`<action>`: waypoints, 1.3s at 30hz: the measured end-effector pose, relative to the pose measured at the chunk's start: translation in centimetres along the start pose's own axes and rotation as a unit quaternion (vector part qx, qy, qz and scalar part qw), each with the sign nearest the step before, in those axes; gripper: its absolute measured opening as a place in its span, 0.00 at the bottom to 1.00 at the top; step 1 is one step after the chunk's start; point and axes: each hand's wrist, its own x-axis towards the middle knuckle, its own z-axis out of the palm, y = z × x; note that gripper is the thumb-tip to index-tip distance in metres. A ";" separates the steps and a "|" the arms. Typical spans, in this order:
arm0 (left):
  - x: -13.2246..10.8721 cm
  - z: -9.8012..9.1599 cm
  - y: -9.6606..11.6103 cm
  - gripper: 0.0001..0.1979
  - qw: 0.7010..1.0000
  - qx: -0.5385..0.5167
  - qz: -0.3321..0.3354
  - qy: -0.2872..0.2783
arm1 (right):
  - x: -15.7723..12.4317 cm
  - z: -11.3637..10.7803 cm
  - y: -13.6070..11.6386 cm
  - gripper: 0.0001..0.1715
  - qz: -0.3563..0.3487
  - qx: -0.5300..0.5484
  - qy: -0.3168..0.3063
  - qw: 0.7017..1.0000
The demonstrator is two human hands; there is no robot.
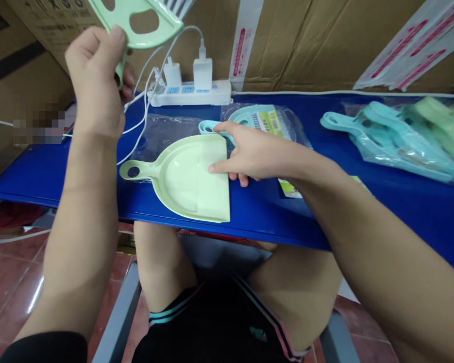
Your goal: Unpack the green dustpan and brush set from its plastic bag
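Note:
A pale green brush (146, 22) with white bristles is raised at the upper left, its handle gripped in my left hand (102, 65). On the blue table lies a pale green dustpan (189, 176), handle to the left. My right hand (245, 154) reaches over the dustpan's straight edge, thumb on its surface and the other fingers spread beside it. Partly under that hand is a light blue dustpan set (249, 115) in a clear bag with a yellow-green label (274, 123).
A white power strip (192, 95) with two chargers and loose cables stands at the back. Bagged blue and green sets (397, 131) lie at the right. Cardboard boxes (306, 45) line the table's far edge. Another clear bag (166, 133) lies behind the green dustpan.

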 end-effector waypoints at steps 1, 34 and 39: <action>0.0 0.0 0.0 0.24 1.000 -0.003 -0.003 0.002 | -0.1 0.1 0.0 0.63 -0.006 -0.008 0.007 1.000; 0.9 -1.1 0.3 0.21 0.999 0.002 0.022 -0.029 | -1.7 3.8 -3.0 0.08 -0.258 -0.309 -0.073 0.912; 0.9 -1.0 0.6 0.21 1.000 0.009 0.002 -0.004 | -1.3 4.6 -3.1 0.12 -0.283 -0.295 -0.043 0.912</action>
